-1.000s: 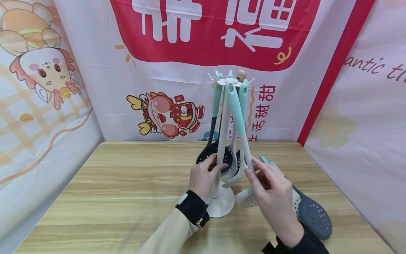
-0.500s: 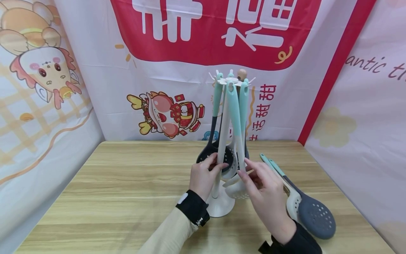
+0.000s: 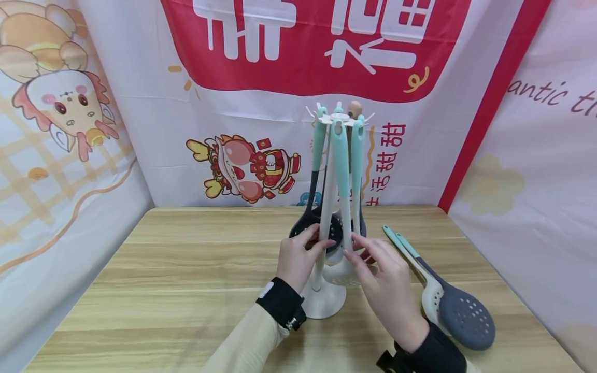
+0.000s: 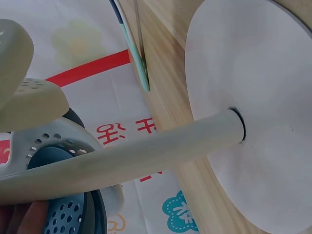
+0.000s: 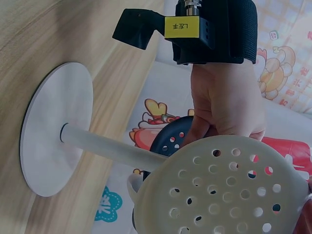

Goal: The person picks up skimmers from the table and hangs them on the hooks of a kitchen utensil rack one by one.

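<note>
A white utensil stand with a round base (image 3: 322,306) and a slim pole (image 4: 146,158) stands on the table. My left hand (image 3: 298,261) grips the pole low down, thumb and fingers around it. With fingertips and thumb, my right hand (image 3: 391,290) pinches the lower handle of an off-white skimmer (image 3: 341,160). This skimmer hangs by its mint handle from a front hook, and its perforated head (image 5: 229,187) fills the right wrist view. Around it hang a dark perforated utensil (image 3: 304,221) and another mint-handled utensil (image 3: 357,150), partly hidden.
On the table (image 3: 186,290) to the right lie a dark grey slotted spoon (image 3: 466,318) and an off-white perforated spoon (image 3: 431,300), side by side. A round wooden knob (image 3: 355,108) tops one hanging utensil. A printed cloth backdrop (image 3: 233,119) closes off the back.
The right hand has moved left, bringing the skimmer's lower end toward the pole, so its slanted handle now hangs nearly upright. The left hand stays on the pole.
</note>
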`<state>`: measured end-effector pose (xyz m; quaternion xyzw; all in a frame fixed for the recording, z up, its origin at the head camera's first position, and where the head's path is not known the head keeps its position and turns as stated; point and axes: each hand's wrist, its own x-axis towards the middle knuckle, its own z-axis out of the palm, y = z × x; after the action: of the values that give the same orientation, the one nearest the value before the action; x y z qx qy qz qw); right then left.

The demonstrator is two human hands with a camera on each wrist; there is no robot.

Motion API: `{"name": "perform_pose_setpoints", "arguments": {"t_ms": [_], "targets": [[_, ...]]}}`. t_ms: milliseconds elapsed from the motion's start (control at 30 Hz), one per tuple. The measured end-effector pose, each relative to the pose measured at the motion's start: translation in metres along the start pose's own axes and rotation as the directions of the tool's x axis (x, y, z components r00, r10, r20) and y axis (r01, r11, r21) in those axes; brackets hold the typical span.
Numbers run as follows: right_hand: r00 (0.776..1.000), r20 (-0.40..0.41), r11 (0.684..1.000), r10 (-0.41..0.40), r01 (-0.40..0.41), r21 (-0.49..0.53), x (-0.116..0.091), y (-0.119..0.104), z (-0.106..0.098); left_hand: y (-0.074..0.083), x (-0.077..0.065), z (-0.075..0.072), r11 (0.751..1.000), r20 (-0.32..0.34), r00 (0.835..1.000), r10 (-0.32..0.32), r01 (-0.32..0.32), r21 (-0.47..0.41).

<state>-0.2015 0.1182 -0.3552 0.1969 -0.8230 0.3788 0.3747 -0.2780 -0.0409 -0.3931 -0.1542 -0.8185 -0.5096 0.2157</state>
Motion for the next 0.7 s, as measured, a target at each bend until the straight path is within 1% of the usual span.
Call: {"name": "perform_pose_setpoints", "arguments": {"t_ms": [200,367,500,600,700], "targets": [[1.0,0.011,1.0,0.014,-0.014,-0.013,0.002,0.002,0.002,-0.002,0.001,-0.001,1.0,0.027,0.999,-0.018,0.018,-0.007],[1.0,0.011,1.0,0.005,-0.004,-0.021,0.002,0.003,0.005,-0.003,0.002,-0.001,1.0,0.043,0.999,-0.006,0.006,-0.005],[1.0,0.001,1.0,-0.012,0.012,-0.016,0.002,0.005,0.006,-0.002,0.002,-0.003,1.0,0.071,0.997,0.005,-0.005,0.003],[0.999,-0.02,0.999,-0.039,0.039,0.013,0.002,0.008,0.007,-0.002,0.002,-0.004,1.0,0.094,0.996,0.007,-0.008,0.01],[0.995,-0.068,0.995,-0.077,0.081,0.054,0.004,0.013,0.006,-0.002,0.003,-0.006,1.0,0.113,0.994,0.012,-0.015,0.02]]}}
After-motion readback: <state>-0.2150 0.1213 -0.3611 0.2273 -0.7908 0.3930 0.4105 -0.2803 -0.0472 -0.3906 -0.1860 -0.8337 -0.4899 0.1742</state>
